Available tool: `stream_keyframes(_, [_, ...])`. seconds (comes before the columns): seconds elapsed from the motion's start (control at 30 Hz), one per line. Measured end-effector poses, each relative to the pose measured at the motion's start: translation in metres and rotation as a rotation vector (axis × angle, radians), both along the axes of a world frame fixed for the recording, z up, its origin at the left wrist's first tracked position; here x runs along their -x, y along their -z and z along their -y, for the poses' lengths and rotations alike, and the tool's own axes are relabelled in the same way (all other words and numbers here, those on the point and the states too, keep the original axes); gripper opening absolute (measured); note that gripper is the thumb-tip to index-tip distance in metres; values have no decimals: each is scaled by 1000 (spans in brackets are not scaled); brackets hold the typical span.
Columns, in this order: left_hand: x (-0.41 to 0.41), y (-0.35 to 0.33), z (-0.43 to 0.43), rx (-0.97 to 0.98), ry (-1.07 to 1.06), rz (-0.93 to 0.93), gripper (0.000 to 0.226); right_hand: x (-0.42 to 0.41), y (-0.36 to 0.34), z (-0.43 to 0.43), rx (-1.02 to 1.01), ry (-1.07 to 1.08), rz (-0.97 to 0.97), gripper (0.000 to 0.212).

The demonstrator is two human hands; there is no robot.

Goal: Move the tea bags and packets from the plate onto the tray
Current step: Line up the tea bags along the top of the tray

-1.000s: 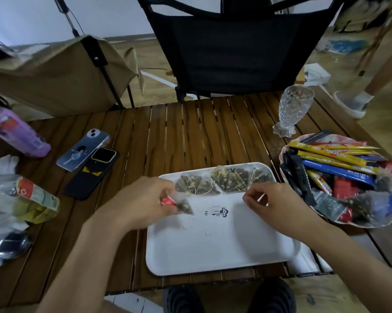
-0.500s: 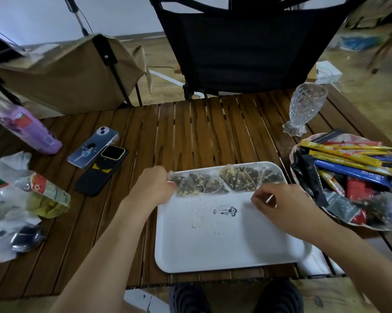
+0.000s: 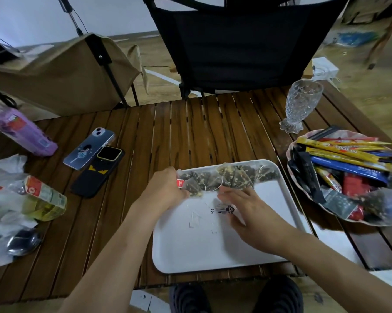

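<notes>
A white tray [image 3: 213, 249] lies on the wooden table in front of me. Several pyramid tea bags [image 3: 233, 177] sit in a row along its far edge. My left hand [image 3: 165, 190] is at the tray's far left corner, its fingers closed on the leftmost tea bag [image 3: 191, 185], which has a red tag. My right hand [image 3: 247, 208] hovers over the tray's middle, fingers spread and blurred, holding nothing. To the right, a pink plate [image 3: 303, 190] is piled with stick packets [image 3: 344, 152] and more tea bags.
A crystal glass [image 3: 301, 105] stands behind the plate. Two phones [image 3: 95, 159] lie left of the tray. A purple bottle [image 3: 21, 132], plastic bags and a yellow-liquid bottle [image 3: 41, 197] crowd the left side. A black chair [image 3: 240, 41] faces me.
My left hand carried the red-tagged tea bag up to the tray's far left corner, joining the row. My right hand moved left from the row's right end and spread its fingers.
</notes>
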State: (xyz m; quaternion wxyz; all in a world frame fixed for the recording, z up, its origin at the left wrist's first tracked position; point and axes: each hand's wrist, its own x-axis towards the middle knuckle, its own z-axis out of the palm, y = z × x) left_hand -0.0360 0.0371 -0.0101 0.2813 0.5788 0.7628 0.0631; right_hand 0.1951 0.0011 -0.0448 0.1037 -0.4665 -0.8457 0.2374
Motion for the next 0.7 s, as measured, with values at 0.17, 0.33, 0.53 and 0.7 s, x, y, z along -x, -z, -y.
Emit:
stream_keyframes(0.17, [-5,4,-2,-53,34,-18,44,-3,0,-4,-30,40,24,52])
stream_keyframes(0.33, [-7,7,-4,-86,56,-46,48,-4,3,-4,-39,40,12,47])
stream_keyframes(0.53, [-5,9,-5,-60,49,-57,50,-6,5,-4,-57,57,-20,48])
stream_keyframes(0.7, [2,2,-4,10,32,-54,63,-6,5,-4,-78,49,-24,46])
